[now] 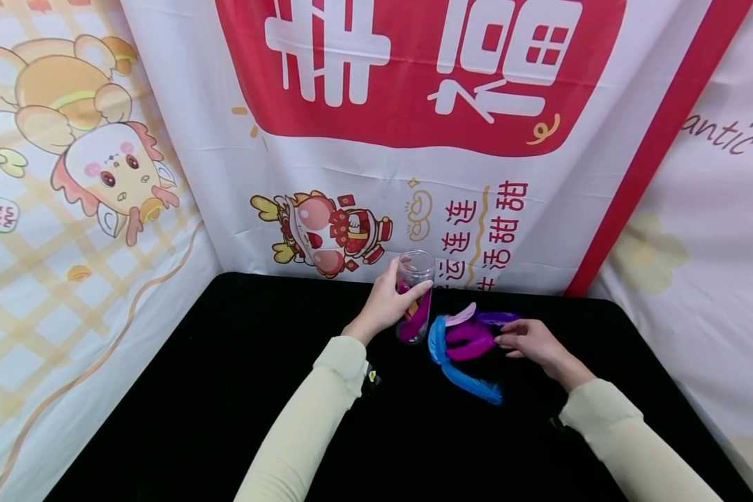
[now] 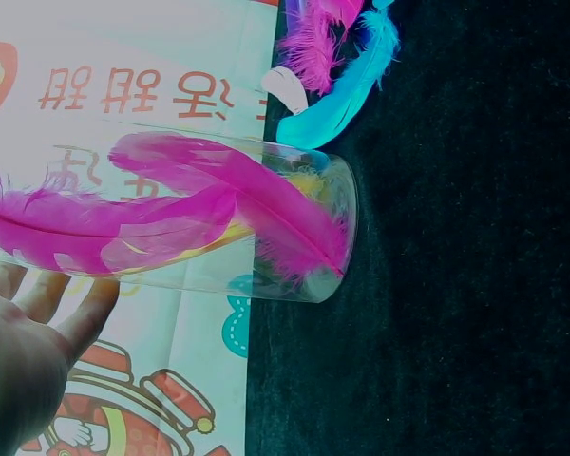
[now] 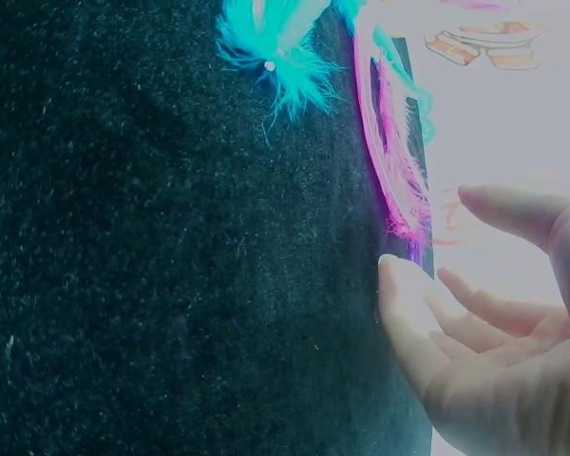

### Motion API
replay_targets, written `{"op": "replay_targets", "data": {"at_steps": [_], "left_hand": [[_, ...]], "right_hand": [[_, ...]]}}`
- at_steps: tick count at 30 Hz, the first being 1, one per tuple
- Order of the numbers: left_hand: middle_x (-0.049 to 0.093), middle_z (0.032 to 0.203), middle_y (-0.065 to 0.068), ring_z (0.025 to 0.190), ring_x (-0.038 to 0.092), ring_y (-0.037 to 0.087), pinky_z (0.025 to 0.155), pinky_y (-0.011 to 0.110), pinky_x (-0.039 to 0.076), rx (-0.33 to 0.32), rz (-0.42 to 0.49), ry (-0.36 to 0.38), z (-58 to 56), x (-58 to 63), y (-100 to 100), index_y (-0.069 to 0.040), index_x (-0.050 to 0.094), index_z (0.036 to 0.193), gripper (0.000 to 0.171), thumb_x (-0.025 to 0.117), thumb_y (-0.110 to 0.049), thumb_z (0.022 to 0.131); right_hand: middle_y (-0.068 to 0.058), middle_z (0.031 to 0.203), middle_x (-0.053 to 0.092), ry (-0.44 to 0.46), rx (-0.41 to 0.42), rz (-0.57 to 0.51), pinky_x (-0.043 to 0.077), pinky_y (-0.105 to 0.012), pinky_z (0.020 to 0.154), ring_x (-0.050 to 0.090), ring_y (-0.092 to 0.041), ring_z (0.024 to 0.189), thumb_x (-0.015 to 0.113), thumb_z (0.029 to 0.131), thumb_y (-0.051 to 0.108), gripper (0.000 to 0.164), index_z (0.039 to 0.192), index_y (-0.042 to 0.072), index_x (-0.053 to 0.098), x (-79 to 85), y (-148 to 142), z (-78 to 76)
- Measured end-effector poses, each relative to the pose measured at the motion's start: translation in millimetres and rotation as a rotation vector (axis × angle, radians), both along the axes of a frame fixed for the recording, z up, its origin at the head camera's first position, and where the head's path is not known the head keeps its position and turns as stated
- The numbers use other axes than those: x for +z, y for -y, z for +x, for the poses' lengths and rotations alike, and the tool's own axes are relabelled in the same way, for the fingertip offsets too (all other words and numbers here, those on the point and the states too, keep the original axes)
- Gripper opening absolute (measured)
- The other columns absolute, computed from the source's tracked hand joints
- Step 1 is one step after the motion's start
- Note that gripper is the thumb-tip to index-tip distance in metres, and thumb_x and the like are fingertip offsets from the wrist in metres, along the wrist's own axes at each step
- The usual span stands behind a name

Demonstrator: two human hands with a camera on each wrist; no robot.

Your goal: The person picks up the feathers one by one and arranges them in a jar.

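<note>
The jar (image 1: 419,315) looks smooth and glossy, the feathers (image 1: 470,351) wispy, the tabletop (image 1: 226,404) matt.

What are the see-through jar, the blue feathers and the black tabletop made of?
Jar: clear, glossy plastic or glass, I can't tell which; magenta feathers show through its wall.
Blue feathers: probably dyed real feathers, soft-looking, with wispy edges, though synthetic is possible.
Black tabletop: perhaps velvety cloth, matt, with pale specks in the wrist views.

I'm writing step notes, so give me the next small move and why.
Likely, pinch a loose magenta feather with the right hand: it appears empty beside that feather, while the left hand holds the clear jar with other feathers inside.
</note>
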State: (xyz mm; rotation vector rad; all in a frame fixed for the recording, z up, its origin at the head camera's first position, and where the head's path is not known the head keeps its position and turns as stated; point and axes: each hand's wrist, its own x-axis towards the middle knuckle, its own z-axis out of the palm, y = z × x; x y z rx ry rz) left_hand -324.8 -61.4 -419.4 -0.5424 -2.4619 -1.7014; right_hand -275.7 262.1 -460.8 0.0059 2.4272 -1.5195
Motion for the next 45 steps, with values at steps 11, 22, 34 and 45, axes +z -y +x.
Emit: {"op": "replay_targets", "data": {"at_steps": [11,22,34,45], "left_hand": [[0.066,0.111,0.013,0.065,0.069,0.040,0.091,0.037,0.054,0.005,-0.004,0.003,-0.3,-0.5,-1,-0.024,0.035,0.155,0.081,0.072,-0.057,0.091],[0.068,0.085,0.020,0.065,0.067,0.049,0.070,0.035,0.058,-0.035,0.034,0.032,-1.0,-1.4,-1,-0.024,0.033,0.155,0.082,0.071,-0.058,0.091],[0.067,0.095,0.014,0.066,0.068,0.048,0.082,0.036,0.056,-0.030,0.019,0.029,0.2,-0.8,-2,-0.020,0.033,0.156,0.083,0.071,-0.057,0.092],[0.057,0.139,0.010,0.112,0.061,0.020,0.105,0.043,0.047,0.056,-0.072,-0.031,-0.7,-0.9,-1,-0.024,0.037,0.154,0.079,0.071,-0.057,0.092]], "right_hand": [[-0.020,0.109,0.073,0.108,-0.066,-0.193,0.059,-0.038,0.087,0.074,-0.024,0.097,0.064,0.099,0.003,0.046,0.132,-0.022,0.044,-0.9,0,-0.3],[-0.020,0.104,0.074,0.135,-0.049,-0.275,0.059,-0.038,0.088,0.074,-0.025,0.096,0.065,0.098,0.001,0.049,0.133,-0.023,0.040,-1.9,15,0.0],[-0.024,0.109,0.073,0.112,-0.064,-0.290,0.059,-0.038,0.088,0.075,-0.023,0.094,0.066,0.097,0.000,0.060,0.140,-0.025,0.033,-5.7,27,-1.5],[-0.021,0.110,0.069,0.119,-0.073,-0.293,0.059,-0.036,0.087,0.075,-0.023,0.093,0.065,0.098,-0.001,0.062,0.143,-0.025,0.029,-9.8,36,-6.1]]}}
